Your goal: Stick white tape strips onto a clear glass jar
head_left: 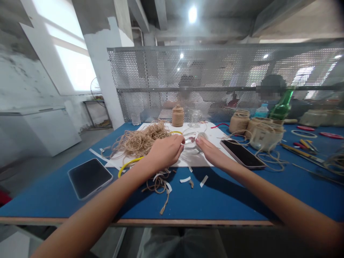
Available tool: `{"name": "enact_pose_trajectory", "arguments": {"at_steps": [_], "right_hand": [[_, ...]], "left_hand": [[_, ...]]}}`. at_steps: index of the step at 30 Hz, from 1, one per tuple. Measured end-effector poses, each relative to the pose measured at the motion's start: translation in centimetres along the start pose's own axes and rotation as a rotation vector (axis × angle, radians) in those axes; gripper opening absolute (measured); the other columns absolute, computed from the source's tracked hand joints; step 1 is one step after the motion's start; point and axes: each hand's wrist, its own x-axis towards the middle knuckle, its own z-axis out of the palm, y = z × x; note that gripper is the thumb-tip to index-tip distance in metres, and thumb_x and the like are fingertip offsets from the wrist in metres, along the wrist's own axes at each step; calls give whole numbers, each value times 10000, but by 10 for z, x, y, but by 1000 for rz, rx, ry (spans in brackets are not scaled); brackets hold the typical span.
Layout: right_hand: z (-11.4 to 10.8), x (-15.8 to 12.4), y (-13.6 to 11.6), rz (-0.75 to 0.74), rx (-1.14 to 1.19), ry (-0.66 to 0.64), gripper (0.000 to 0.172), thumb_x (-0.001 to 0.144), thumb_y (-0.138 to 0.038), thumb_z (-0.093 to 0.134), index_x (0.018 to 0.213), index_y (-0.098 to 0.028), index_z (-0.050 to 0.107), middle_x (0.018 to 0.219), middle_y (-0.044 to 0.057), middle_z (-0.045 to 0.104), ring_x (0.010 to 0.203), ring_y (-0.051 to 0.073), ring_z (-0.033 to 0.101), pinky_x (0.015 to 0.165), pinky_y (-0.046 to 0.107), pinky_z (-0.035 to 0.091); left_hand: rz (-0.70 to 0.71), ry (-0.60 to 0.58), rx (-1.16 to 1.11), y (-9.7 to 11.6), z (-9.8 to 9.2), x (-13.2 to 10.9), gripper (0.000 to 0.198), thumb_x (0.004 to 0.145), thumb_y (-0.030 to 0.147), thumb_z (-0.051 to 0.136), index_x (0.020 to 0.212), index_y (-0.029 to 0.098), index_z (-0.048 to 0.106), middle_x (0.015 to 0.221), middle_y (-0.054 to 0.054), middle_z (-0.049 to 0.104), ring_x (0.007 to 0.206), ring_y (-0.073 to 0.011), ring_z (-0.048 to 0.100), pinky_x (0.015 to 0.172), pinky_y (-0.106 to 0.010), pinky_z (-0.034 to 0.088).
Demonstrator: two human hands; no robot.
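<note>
Over the white sheet (172,163) near the table's middle, both hands meet around something small and pale. My left hand (167,149) is closed in a pinch, with its fingertips at a thin whitish strip that is too blurred to name. My right hand (206,146) has its fingers pressed against a pale roll (202,136), which looks like tape. A tangled heap of brown twine (142,139) lies left of my left hand, with a yellow ring (129,164) partly beneath my left wrist. Loose twine ends and white strips (185,179) lie below the hands.
Phones rest at left (90,177) and right (242,154). A twine-wrapped jar (177,116) stands behind the hands. More jars (239,122), a green bottle (282,105), rings and tools (306,145) occupy the right. People sit behind the perforated metal screen (158,79).
</note>
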Motion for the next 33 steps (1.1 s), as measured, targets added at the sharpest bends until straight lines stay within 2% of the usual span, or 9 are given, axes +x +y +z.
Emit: {"name": "enact_pose_trajectory", "arguments": {"at_steps": [5,10,16,21,25,29,33], "right_hand": [[-1,0,0,23,-5,1,438,871,-539,209,927,-208,490,992,78,553,1053,214,462,946,382,326],[-3,-1,-1,39,-2,-2,434,871,-539,206,935,-209,482,980,77,546,1062,212,460,958,382,314],[-3,-1,1,30,-13,6,430,870,-543,207,925,-222,486,996,61,552,1053,211,470,946,376,331],[-4,1,5,-4,7,-1,421,870,-533,221,931,-235,511,982,53,584,1040,215,487,929,377,356],[-3,1,7,-2,50,9,448,866,-538,229,925,-238,557,1007,60,605,1073,222,485,933,368,362],[1,-2,4,-26,45,-12,481,869,-538,226,939,-223,583,1026,75,609,1069,226,497,955,389,348],[4,-6,-3,-66,20,-53,508,875,-533,205,930,-206,589,995,79,612,1055,220,507,1007,406,294]], "left_hand": [[16,-71,49,-3,3,2,211,854,237,317,914,181,511,915,-63,600,853,-187,548,613,-261,399],[42,-66,42,-3,2,2,183,824,198,331,924,192,484,924,-47,590,810,-175,548,585,-256,389],[7,-110,11,0,0,2,187,835,187,325,965,190,459,931,-55,590,774,-160,557,603,-246,394],[-19,-71,-132,0,2,3,209,884,258,260,940,189,449,856,-42,600,739,-155,554,643,-268,406],[-63,-31,-191,-2,2,5,224,890,303,252,913,198,448,834,-30,607,695,-154,549,609,-264,395],[-81,-63,-148,-4,2,5,236,885,344,267,950,208,449,747,-17,602,627,-155,543,564,-253,368],[-26,-86,-165,-5,3,3,238,888,353,266,994,234,443,734,-10,602,613,-155,540,552,-249,357]]}}
